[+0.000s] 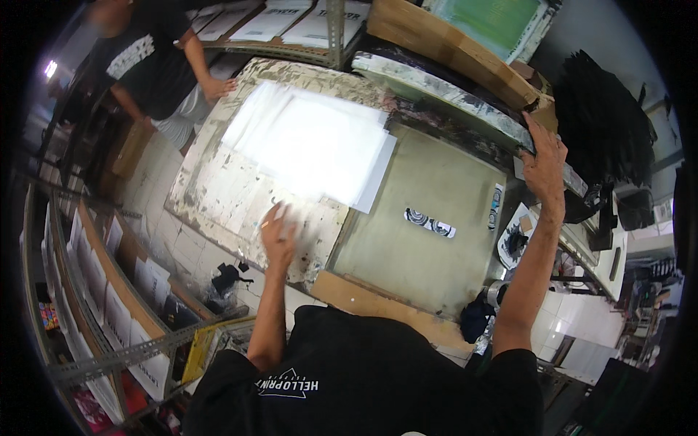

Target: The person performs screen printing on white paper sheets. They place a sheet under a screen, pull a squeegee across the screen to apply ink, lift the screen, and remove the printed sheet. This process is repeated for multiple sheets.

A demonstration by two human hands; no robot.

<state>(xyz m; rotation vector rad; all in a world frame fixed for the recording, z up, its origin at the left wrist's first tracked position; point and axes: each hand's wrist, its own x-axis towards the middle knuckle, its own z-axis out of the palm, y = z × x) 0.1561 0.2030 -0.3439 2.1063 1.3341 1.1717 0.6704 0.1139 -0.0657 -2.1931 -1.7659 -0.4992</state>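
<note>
My right hand [544, 161] is at the right end of a raised, paint-stained screen printing frame [443, 91], its fingers bent round the edge. Below it lies a greenish-grey flat panel [407, 174] with a black-and-white patterned strip [430, 223] and a smaller patterned piece [496, 206] near its right edge. My left hand [280, 232] is over the front of the stained worktable [211, 182], blurred by motion; whether anything is in its fingers does not show. Beyond that hand, overlapping white sheets [305, 138] cover the table's middle and the panel's left edge.
Someone in a dark shirt [142, 58] stands at the far left, a hand on the table's corner. Metal racks with upright boards [109, 283] are at the left. A cardboard strip [385, 309] lies along the near edge. Dark cloths [603, 116] hang at the right.
</note>
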